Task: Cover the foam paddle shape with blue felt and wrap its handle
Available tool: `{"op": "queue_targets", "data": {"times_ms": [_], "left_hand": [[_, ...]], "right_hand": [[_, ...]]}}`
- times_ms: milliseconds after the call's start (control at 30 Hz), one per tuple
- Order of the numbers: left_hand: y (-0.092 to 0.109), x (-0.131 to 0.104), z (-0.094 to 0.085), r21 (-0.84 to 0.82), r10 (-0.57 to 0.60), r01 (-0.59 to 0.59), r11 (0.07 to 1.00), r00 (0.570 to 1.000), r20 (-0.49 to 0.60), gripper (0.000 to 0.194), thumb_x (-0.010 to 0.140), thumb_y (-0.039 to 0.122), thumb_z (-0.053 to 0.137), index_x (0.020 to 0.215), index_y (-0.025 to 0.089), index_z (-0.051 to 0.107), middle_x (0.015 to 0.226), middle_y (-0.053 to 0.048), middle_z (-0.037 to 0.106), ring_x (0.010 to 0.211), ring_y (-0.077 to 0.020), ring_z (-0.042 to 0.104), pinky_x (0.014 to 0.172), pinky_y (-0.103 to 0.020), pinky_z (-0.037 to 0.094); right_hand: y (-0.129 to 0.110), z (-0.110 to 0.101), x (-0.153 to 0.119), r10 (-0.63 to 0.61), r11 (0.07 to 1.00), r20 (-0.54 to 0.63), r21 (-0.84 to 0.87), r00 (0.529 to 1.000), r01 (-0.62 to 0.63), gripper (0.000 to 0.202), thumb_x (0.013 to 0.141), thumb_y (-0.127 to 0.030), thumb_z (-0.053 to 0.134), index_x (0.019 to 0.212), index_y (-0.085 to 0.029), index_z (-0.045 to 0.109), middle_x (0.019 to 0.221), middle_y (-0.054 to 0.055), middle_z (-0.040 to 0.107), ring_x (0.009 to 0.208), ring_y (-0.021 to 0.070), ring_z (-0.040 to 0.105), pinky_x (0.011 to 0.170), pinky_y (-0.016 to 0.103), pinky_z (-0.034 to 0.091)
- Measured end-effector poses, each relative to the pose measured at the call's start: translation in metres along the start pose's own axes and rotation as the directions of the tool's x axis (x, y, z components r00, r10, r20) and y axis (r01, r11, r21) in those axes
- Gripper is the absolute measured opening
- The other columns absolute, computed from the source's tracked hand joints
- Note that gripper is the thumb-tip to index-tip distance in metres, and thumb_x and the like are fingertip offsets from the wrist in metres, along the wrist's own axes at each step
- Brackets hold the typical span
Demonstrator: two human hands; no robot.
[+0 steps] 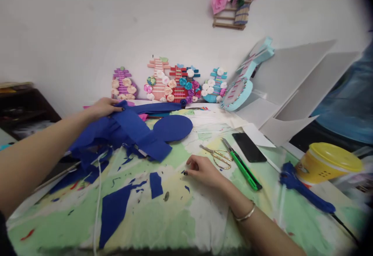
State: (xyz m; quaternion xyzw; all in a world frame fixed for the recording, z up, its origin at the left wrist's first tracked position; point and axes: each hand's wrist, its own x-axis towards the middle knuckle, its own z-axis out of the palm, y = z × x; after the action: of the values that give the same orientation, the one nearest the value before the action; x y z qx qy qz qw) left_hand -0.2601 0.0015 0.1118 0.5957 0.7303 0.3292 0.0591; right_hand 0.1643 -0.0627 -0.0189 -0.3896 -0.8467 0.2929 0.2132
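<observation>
At the left, my left hand (105, 107) grips the upper end of a blue strip (136, 128) lying on a heap of blue material (99, 133). A blue oval (173, 128) rests just right of the strip. My right hand (204, 170) is low over the table, its fingers curled together near small blue scraps; whether it pinches anything is too small to tell. Gold-handled scissors (221, 159) lie just beyond it, beside a green cutter (244, 169). Blue offcuts (115, 212) are spread in front.
A black phone (249, 147), a blue glue gun (309, 194) with a cord and a yellow tub (326, 162) stand or lie at the right. Decorated instrument shapes (179, 87) line the wall. A white cable (98, 205) crosses the table (151, 229).
</observation>
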Motion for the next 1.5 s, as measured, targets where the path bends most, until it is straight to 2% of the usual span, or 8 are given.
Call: {"op": "queue_targets", "data": {"times_ms": [133,267,600,867,1033,1200,1367,1500], "left_hand": [[-0.029,-0.004,-0.021,0.298,-0.016,0.051,0.953,0.993,-0.121,0.022,0.075,0.031,0.066,0.065,0.014,0.056,0.043,0.005,0.042,0.064,-0.0156,0.053,0.077,-0.029,0.046],[-0.035,-0.018,0.002,0.362,0.107,-0.06,0.93,0.988,-0.109,0.019,0.075,0.031,0.062,0.071,0.014,0.054,0.065,-0.001,0.058,0.088,-0.0217,0.057,0.091,-0.034,0.042],[-0.034,-0.039,0.06,0.323,0.083,-0.116,0.939,0.99,0.117,0.035,0.061,0.052,0.066,0.069,0.019,0.056,0.073,-0.006,0.065,0.072,-0.0246,0.062,0.065,-0.03,0.046],[-0.016,-0.044,0.073,0.258,0.02,-0.061,0.964,0.987,0.158,0.017,0.049,0.032,0.07,0.058,0.022,0.06,0.065,-0.004,0.067,0.075,-0.0269,0.064,0.07,-0.03,0.048],[0.022,-0.041,0.054,0.103,0.062,-0.07,0.992,0.995,0.074,0.018,0.059,0.036,0.065,0.065,0.019,0.063,0.072,-0.007,0.069,0.087,-0.0283,0.064,0.075,-0.032,0.049],[0.099,-0.066,0.064,-0.204,0.196,-0.155,0.967,0.96,0.198,0.034,0.068,0.045,0.063,0.087,0.017,0.066,0.085,-0.003,0.072,0.08,-0.0182,0.065,0.075,-0.028,0.051],[0.179,-0.112,0.095,-0.569,0.451,-0.127,0.812,0.756,0.475,0.026,0.065,0.037,0.075,0.08,0.016,0.069,0.078,-0.003,0.071,0.072,-0.0165,0.065,0.07,-0.029,0.052],[0.202,-0.121,0.119,-0.668,0.57,-0.096,0.738,0.619,0.54,0.03,0.073,0.039,0.072,0.089,0.014,0.07,0.083,-0.006,0.072,0.072,-0.0157,0.066,0.07,-0.028,0.052]], "right_hand": [[-0.006,0.005,-0.001,-0.045,0.997,0.003,-0.061,0.999,0.045,0.009,0.073,-0.01,0.061,0.078,-0.016,0.062,0.071,0.001,0.062,0.067,0.0135,0.052,0.063,0.024,0.036],[-0.004,0.001,-0.002,-0.037,0.998,0.014,-0.057,0.999,0.038,0.006,0.078,-0.013,0.058,0.082,-0.015,0.062,0.069,0.001,0.06,0.062,0.0136,0.05,0.059,0.024,0.034],[-0.003,-0.001,-0.003,-0.053,0.994,0.034,-0.095,0.998,0.056,0.008,0.083,-0.02,0.055,0.084,-0.017,0.062,0.07,0.002,0.06,0.064,0.0152,0.051,0.06,0.025,0.035],[-0.001,-0.001,-0.002,-0.043,0.995,0.022,-0.089,0.999,0.045,0.009,0.081,-0.018,0.057,0.088,-0.016,0.062,0.071,0.003,0.062,0.065,0.0155,0.054,0.06,0.026,0.037],[0.004,-0.004,0.002,-0.036,0.999,-0.143,-0.008,0.989,0.035,0.013,0.081,-0.018,0.055,0.092,-0.015,0.062,0.079,0.006,0.066,0.071,0.0178,0.059,0.067,0.03,0.045],[-0.002,-0.016,-0.002,-0.111,0.931,-0.384,0.282,0.917,0.23,0.041,0.082,-0.027,0.059,0.122,-0.022,0.053,0.118,0.01,0.062,0.101,0.0208,0.06,0.084,0.035,0.049],[-0.003,-0.028,-0.008,-0.13,0.851,-0.393,0.427,0.91,0.306,0.074,0.076,-0.037,0.07,0.141,-0.031,0.036,0.15,0.008,0.036,0.135,0.0258,0.038,0.103,0.044,0.039],[0.003,-0.031,-0.008,-0.086,0.74,-0.326,0.611,0.941,0.28,0.032,0.075,-0.037,0.071,0.103,-0.022,0.069,0.112,0.007,0.068,0.107,0.0257,0.06,0.094,0.041,0.045]]}}
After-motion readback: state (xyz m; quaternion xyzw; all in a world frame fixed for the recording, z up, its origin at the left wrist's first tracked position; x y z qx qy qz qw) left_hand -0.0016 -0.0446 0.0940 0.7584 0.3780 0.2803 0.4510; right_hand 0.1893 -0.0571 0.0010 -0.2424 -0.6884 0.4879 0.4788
